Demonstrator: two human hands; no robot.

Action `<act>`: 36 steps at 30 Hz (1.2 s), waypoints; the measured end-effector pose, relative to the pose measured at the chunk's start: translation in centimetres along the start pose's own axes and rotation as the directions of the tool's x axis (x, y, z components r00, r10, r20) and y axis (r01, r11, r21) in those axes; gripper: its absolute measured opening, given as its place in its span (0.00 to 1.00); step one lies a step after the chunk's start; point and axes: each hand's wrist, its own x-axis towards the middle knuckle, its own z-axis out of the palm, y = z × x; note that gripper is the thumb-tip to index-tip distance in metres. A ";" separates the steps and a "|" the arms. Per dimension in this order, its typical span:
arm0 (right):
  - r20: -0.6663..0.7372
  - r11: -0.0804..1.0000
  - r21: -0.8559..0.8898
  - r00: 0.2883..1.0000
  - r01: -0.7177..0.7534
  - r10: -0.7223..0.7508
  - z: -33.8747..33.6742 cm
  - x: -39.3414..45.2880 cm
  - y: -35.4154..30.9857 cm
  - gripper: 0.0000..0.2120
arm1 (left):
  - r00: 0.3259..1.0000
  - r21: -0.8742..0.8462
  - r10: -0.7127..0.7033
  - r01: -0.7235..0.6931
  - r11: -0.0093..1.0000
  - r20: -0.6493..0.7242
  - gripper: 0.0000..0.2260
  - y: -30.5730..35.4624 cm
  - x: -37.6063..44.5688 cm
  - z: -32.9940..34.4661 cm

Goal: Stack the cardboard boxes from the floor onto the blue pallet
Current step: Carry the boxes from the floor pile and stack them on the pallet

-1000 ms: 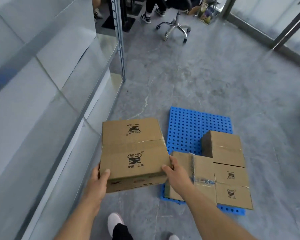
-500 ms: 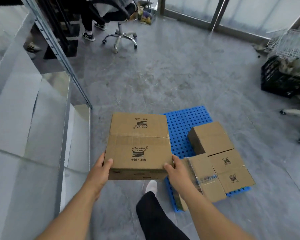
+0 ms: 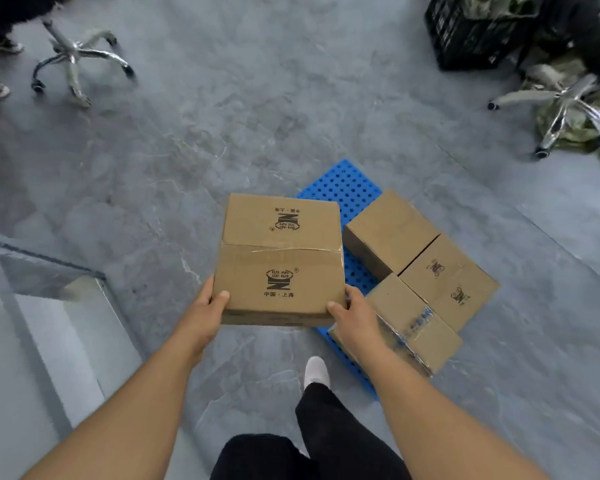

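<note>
The cardboard box (image 3: 279, 258) is up off the floor, carried level at about waist height, its right edge overlapping the blue pallet (image 3: 347, 183) in the view. Both hands clasp its near corners: the left hand (image 3: 205, 311) grips the near left corner with the thumb on the top face, the right hand (image 3: 352, 315) grips the near right corner the same way. So each grip is closed around the carried box, not released.

Compared with a second ago, the view has swung away from the glass partition (image 3: 42, 282) towards the open floor (image 3: 222, 126), and the pallet now lies directly ahead and to the right rather than off to the side. The person's leg and white shoe (image 3: 315, 372) step forward towards it. The hold on the box looks unchanged.

Three boxes (image 3: 420, 271) already sit on the pallet, touching one another and covering most of its right and near part. The bare blue strip shows at the far left, partly behind the carried box. My judgement is that the carry is nearly over and the set-down comes next, either on that free strip or on top of the resting boxes.
</note>
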 end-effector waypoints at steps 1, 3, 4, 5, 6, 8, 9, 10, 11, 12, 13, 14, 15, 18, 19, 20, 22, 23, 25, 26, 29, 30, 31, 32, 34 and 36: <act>-0.019 1.000 0.016 1.000 -0.012 0.013 0.0 0.7 -0.3 0.16 | 1.000 0.009 0.003 -0.003 1.000 0.020 0.22 0.6 1.1 0.2; -0.053 0.998 0.039 0.998 -0.040 0.042 0.1 1.8 -0.6 0.16 | 0.998 0.048 -0.002 -0.001 0.999 0.057 0.22 1.4 3.2 0.4; -0.071 0.997 0.051 0.996 -0.054 0.057 0.2 2.3 -0.7 0.16 | 0.997 0.079 -0.009 0.003 0.997 0.077 0.22 1.8 4.3 0.5; -0.089 0.995 0.069 0.993 -0.067 0.073 0.3 2.8 -0.7 0.16 | 0.995 0.112 -0.016 0.005 0.994 0.098 0.22 2.3 5.5 0.5; -0.107 0.992 0.094 0.990 -0.084 0.094 0.6 3.3 -0.6 0.16 | 0.992 0.146 -0.023 0.005 0.989 0.122 0.22 2.7 6.6 0.6; -0.141 0.979 0.155 0.978 -0.130 0.153 1.2 4.2 -0.4 0.15 | 0.983 0.216 -0.036 -0.004 0.976 0.182 0.22 3.4 9.0 0.8; -0.154 0.972 0.179 0.972 -0.151 0.179 1.5 4.7 -0.4 0.15 | 0.977 0.242 -0.044 -0.008 0.970 0.210 0.22 3.7 10.1 0.9; -0.166 0.965 0.197 0.965 -0.171 0.205 1.9 5.1 -0.4 0.15 | 0.970 0.262 -0.052 -0.012 0.965 0.237 0.22 4.0 11.2 1.0; -0.182 0.957 0.218 0.956 -0.190 0.231 2.4 5.6 -0.5 0.15 | 0.962 0.283 -0.059 -0.020 0.959 0.266 0.22 4.4 12.4 1.0; -0.199 0.946 0.246 0.945 -0.209 0.261 2.9 6.1 -0.6 0.15 | 0.954 0.310 -0.068 -0.027 0.950 0.293 0.22 4.7 13.6 1.0; -0.213 0.932 0.282 0.932 -0.228 0.293 3.4 6.6 -0.7 0.15 | 0.945 0.338 -0.080 -0.034 0.941 0.316 0.22 5.1 14.7 1.1; -0.224 0.916 0.317 0.919 -0.246 0.324 4.0 7.1 -0.7 0.15 | 0.939 0.363 -0.088 -0.042 0.931 0.333 0.22 5.4 16.0 1.1; -0.234 0.902 0.343 0.906 -0.263 0.353 4.7 7.8 -0.6 0.15 | 0.933 0.384 -0.092 -0.052 0.922 0.347 0.22 5.6 17.2 1.2; -0.244 0.862 0.384 0.864 -0.330 0.440 6.8 9.9 0.6 0.14 | 0.920 0.441 -0.104 -0.080 0.894 0.378 0.22 5.4 20.6 1.8; -0.248 0.853 0.376 0.848 -0.362 0.469 7.6 10.7 1.3 0.14 | 0.916 0.460 -0.108 -0.090 0.883 0.386 0.22 5.0 21.7 2.1; -0.252 0.846 0.360 0.832 -0.393 0.494 8.2 11.6 2.1 0.13 | 0.912 0.481 -0.114 -0.099 0.871 0.393 0.22 4.4 22.8 2.4; -0.263 0.836 0.363 0.815 -0.412 0.516 9.2 13.4 4.1 0.14 | 0.907 0.517 -0.130 -0.107 0.849 0.401 0.23 2.6 24.9 3.5; -0.266 0.830 0.377 0.810 -0.412 0.523 9.7 14.4 5.2 0.15 | 0.904 0.523 -0.141 -0.102 0.846 0.404 0.23 1.5 25.8 4.1; -0.280 0.824 0.371 0.794 -0.429 0.539 10.4 16.1 7.6 0.16 | 0.898 0.531 -0.169 -0.082 0.843 0.406 0.23 -0.7 27.6 5.5; -0.288 0.819 0.364 0.783 -0.444 0.552 10.7 16.9 8.7 0.17 | 0.894 0.534 -0.180 -0.075 0.842 0.410 0.22 -1.9 28.5 6.3; -0.292 0.789 0.388 0.748 -0.477 0.596 11.7 19.3 11.9 0.20 | 0.878 0.523 -0.208 -0.055 0.850 0.430 0.22 -4.9 31.3 8.7; -0.292 0.781 0.405 0.742 -0.475 0.603 12.0 20.1 12.9 0.20 | 0.872 0.517 -0.214 -0.051 0.854 0.440 0.22 -5.7 32.2 9.5; -0.293 0.774 0.425 0.737 -0.470 0.609 12.2 21.0 13.7 0.20 | 0.866 0.507 -0.215 -0.051 0.860 0.452 0.22 -6.4 33.2 10.3; -0.295 0.768 0.441 0.734 -0.463 0.612 12.5 21.9 14.4 0.20 | 0.863 0.497 -0.211 -0.052 0.866 0.459 0.22 -7.1 34.3 11.0; -0.313 0.767 0.455 0.725 -0.452 0.613 13.0 24.0 15.7 0.21 | 0.865 0.480 -0.198 -0.056 0.875 0.461 0.22 -8.3 36.5 12.5; -0.341 0.769 0.457 0.711 -0.446 0.615 13.5 26.1 16.8 0.21 | 0.866 0.476 -0.192 -0.060 0.877 0.462 0.22 -9.4 38.8 13.7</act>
